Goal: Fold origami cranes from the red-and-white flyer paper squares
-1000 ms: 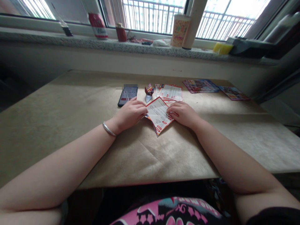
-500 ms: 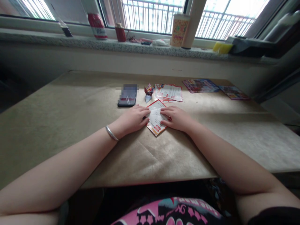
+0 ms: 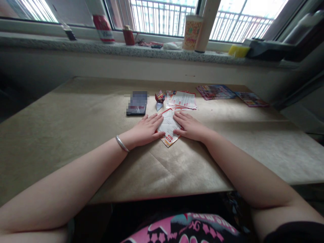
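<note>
A square sheet of printed paper [image 3: 168, 127], white with red lettering and a red edge, lies on the table with one corner toward me. Crease lines cross its face. My left hand [image 3: 149, 128] rests flat on its left side, fingers outstretched. On the right side, my right hand [image 3: 190, 125] also lies flat with its fingers spread. Just beyond the paper stands a small folded paper piece [image 3: 159, 98], dark red and patterned above with a pale pointed base. Beside it is a loose stack of similar printed sheets [image 3: 184, 100].
A phone [image 3: 138, 103] lies left of the folded piece. Colourful printed sheets [image 3: 216, 91] lie at the table's back right. On the windowsill stand a red can [image 3: 103, 28], a red bottle [image 3: 128, 35], a patterned paper cup [image 3: 192, 32] and a yellow item [image 3: 238, 51].
My fingers have gone from curled at the paper's side edges to flattened out on top of it. The left hand has moved slightly further onto the sheet.
</note>
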Action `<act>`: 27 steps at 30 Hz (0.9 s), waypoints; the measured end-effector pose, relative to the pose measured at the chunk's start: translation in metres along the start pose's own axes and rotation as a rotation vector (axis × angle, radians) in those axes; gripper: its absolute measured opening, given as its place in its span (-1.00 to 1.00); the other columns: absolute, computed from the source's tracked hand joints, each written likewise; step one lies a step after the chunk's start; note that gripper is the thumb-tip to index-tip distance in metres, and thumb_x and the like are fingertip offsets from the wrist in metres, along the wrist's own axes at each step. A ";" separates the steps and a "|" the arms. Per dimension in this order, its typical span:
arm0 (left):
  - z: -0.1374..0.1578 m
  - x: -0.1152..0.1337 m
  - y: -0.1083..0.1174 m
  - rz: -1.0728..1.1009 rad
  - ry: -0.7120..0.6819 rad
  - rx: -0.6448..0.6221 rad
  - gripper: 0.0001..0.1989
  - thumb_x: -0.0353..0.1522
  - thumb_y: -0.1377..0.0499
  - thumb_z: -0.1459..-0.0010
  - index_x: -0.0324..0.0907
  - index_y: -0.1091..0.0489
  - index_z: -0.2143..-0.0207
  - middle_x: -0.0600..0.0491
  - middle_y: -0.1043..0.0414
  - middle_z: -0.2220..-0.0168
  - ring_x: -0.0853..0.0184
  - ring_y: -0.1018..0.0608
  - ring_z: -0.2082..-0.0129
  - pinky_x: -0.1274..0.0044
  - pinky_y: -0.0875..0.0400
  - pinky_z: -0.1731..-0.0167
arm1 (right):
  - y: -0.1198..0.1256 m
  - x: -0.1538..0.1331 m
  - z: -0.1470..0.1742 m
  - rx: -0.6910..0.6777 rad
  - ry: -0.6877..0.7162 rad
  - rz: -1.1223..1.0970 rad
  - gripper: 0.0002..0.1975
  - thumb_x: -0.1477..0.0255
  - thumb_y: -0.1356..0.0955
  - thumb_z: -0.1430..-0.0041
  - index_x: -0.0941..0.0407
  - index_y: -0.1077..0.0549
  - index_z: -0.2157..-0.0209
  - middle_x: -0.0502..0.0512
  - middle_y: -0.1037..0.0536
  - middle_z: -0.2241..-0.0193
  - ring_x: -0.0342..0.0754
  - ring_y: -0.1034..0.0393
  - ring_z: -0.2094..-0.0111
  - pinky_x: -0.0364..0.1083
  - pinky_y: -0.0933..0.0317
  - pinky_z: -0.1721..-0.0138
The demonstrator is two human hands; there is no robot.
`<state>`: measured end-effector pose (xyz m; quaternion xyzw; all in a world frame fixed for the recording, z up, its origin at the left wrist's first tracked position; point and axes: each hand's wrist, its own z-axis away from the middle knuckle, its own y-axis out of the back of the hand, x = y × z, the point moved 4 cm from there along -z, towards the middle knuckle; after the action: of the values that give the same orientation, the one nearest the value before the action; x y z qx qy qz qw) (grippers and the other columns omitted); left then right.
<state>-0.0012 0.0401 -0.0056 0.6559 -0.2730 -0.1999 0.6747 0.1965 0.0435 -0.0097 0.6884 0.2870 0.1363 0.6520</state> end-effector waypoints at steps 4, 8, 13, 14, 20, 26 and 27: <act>0.005 -0.009 0.014 -0.069 -0.076 0.214 -0.56 -0.26 0.08 -0.33 -0.19 -0.43 -0.10 0.00 -0.39 -0.18 0.09 -0.20 -0.31 0.26 -0.16 -0.27 | 0.004 0.014 0.002 0.019 -0.020 0.028 -0.39 0.21 -0.29 -0.27 0.23 -0.26 -0.26 0.32 -0.21 -0.31 0.26 -0.05 -0.33 0.20 0.00 -0.31; 0.006 -0.018 0.023 -0.094 -0.133 0.249 -0.62 -0.28 0.04 -0.30 -0.16 -0.58 0.17 0.00 -0.57 0.07 0.16 -0.50 -0.01 0.32 -0.38 -0.08 | 0.011 0.019 0.004 0.062 -0.026 0.112 -0.50 0.28 -0.27 -0.29 0.24 -0.37 -0.17 0.35 -0.34 -0.22 0.25 -0.17 -0.27 0.18 -0.09 -0.27; 0.007 -0.024 0.028 -0.129 -0.091 0.261 -0.65 -0.30 0.00 -0.27 -0.15 -0.60 0.29 -0.01 -0.59 0.19 0.22 -0.54 0.14 0.41 -0.43 0.07 | 0.022 0.020 0.007 0.074 -0.040 0.188 -0.65 0.33 -0.28 -0.29 0.22 -0.52 0.02 0.32 -0.49 -0.08 0.24 -0.34 -0.14 0.17 -0.20 -0.18; 0.007 -0.023 0.028 -0.148 -0.073 0.263 -0.65 -0.30 0.00 -0.27 -0.16 -0.60 0.30 -0.02 -0.59 0.20 0.21 -0.55 0.16 0.41 -0.44 0.12 | 0.023 0.022 0.007 0.090 -0.058 0.180 -0.65 0.33 -0.29 -0.28 0.21 -0.52 0.02 0.32 -0.50 -0.07 0.23 -0.36 -0.12 0.17 -0.23 -0.15; 0.009 -0.008 0.032 -0.225 -0.109 0.276 -0.68 -0.28 -0.05 -0.26 -0.24 -0.57 0.30 -0.08 -0.56 0.28 0.17 -0.55 0.21 0.37 -0.45 0.16 | 0.031 0.016 0.010 0.234 0.068 0.022 -0.74 0.40 -0.34 -0.21 0.09 -0.56 0.08 0.16 -0.58 0.03 0.09 -0.43 -0.01 0.07 -0.26 -0.08; 0.010 0.005 0.028 -0.107 -0.209 0.277 -0.72 -0.30 -0.07 -0.26 -0.23 -0.54 0.16 -0.05 -0.57 0.11 0.19 -0.56 0.15 0.38 -0.46 0.11 | 0.035 0.001 0.013 0.098 0.265 -0.167 -0.80 0.31 -0.43 -0.13 0.07 -0.59 0.21 0.11 -0.62 0.17 0.02 -0.47 0.11 0.02 -0.28 0.00; 0.010 0.005 0.027 -0.094 -0.212 0.281 -0.72 -0.30 -0.08 -0.27 -0.23 -0.53 0.14 -0.05 -0.56 0.09 0.19 -0.56 0.13 0.37 -0.47 0.10 | 0.035 0.000 0.014 0.068 0.276 -0.198 -0.76 0.27 -0.45 -0.09 0.06 -0.59 0.21 0.11 -0.61 0.15 0.02 -0.46 0.11 0.02 -0.28 0.01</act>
<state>-0.0060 0.0306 0.0213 0.7310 -0.3366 -0.2592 0.5339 0.2119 0.0327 0.0232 0.6533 0.4448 0.1548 0.5928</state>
